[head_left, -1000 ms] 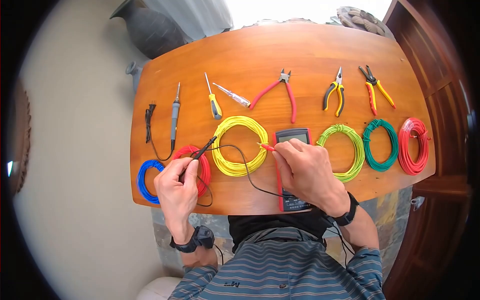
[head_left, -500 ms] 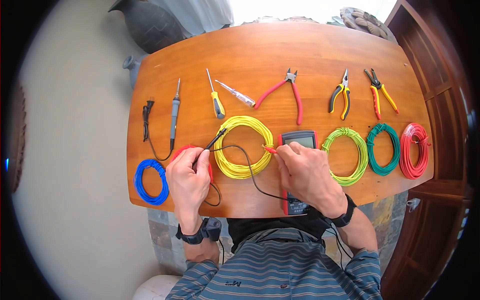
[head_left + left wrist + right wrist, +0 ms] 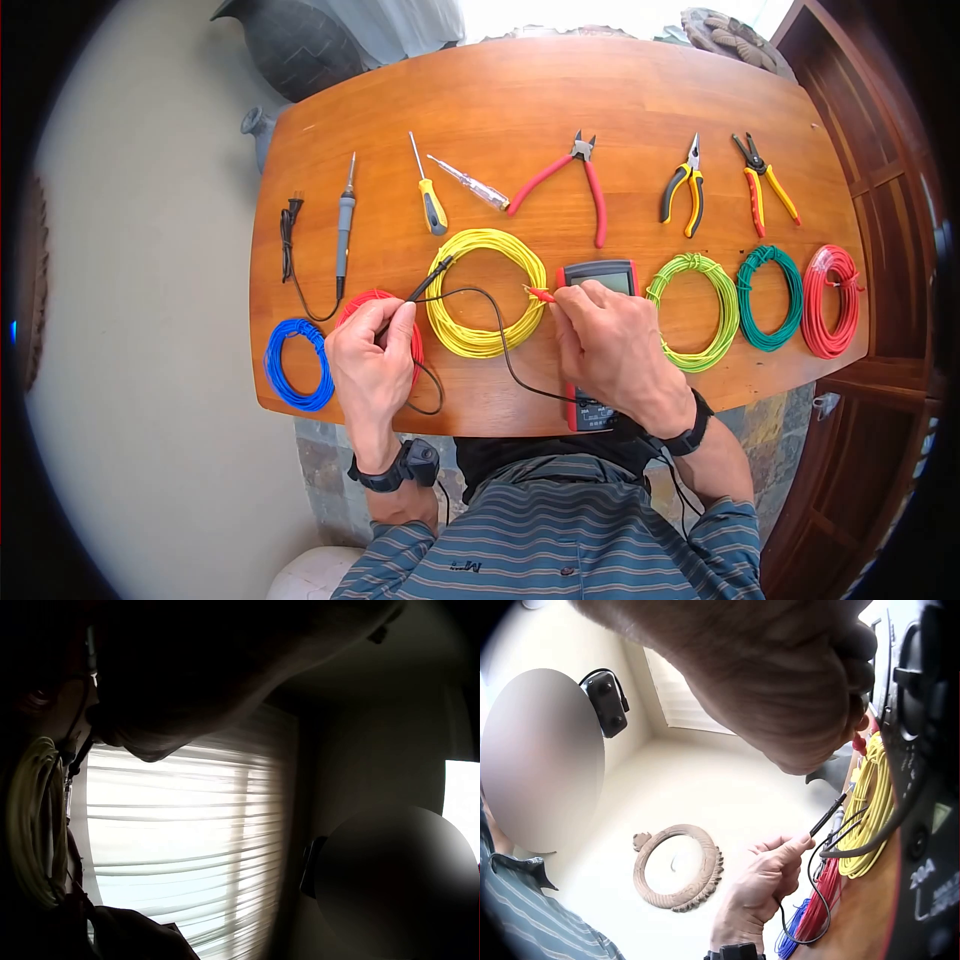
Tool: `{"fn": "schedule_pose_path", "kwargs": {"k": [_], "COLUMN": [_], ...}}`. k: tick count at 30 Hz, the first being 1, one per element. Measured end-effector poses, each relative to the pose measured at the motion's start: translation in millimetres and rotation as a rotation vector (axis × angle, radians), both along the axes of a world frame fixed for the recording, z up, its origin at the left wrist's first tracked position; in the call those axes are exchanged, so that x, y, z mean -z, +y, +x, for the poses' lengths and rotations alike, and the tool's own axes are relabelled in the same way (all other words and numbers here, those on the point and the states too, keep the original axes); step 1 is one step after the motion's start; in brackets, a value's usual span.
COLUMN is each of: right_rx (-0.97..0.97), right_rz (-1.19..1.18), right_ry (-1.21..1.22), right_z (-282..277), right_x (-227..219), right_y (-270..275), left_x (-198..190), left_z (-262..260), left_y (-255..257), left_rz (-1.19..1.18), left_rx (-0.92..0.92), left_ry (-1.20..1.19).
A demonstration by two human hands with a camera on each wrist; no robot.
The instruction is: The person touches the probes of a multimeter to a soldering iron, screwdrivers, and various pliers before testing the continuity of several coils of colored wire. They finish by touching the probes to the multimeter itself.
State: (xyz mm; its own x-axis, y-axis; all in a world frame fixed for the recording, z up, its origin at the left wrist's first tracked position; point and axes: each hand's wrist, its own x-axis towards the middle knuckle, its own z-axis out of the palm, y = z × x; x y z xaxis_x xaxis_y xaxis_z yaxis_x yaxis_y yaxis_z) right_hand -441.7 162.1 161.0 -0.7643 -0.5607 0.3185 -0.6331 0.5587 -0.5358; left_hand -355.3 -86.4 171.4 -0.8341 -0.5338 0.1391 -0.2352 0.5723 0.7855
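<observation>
My left hand (image 3: 370, 355) pinches a black test probe (image 3: 432, 277) between thumb and fingers. The probe tilts away from me, its tip overlapping the left side of a yellow wire coil (image 3: 470, 340). On the coil's right, my right hand (image 3: 615, 335) pinches a red test lead end (image 3: 542, 295) with a coppery tip, pointing left at the coil's edge. Beneath that hand lies a red and black multimeter (image 3: 598, 268), partly hidden. A black lead (image 3: 497, 325) loops from the probe to the meter. A red coil (image 3: 360, 300) is partly covered by my left hand.
Blue (image 3: 299, 365), lime (image 3: 692, 310), green (image 3: 768, 300) and red (image 3: 830, 300) wire coils flank my hands. Farther back lie a soldering iron (image 3: 344, 235), a screwdriver (image 3: 430, 205), a clear tester screwdriver (image 3: 470, 184), cutters (image 3: 583, 150), needle-nose pliers (image 3: 681, 190) and wire strippers (image 3: 755, 165).
My left hand and the black probe have shifted right, bringing the probe's tip over the yellow coil. The right hand keeps its pinch on the red lead end, nearly still.
</observation>
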Motion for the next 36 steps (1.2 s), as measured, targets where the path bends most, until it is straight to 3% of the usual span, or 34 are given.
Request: {"fn": "schedule_pose_path", "kwargs": {"k": [36], "right_rx": [-0.010], "right_rz": [0.034], "right_ry": [-0.002], "right_z": [4.8], "right_x": [2.9], "right_y": [-3.0], "left_x": [3.7], "left_z": [2.0], "left_y": [1.8], "left_rz": [0.006], "left_rx": [-0.007], "left_ry": [-0.076]}}
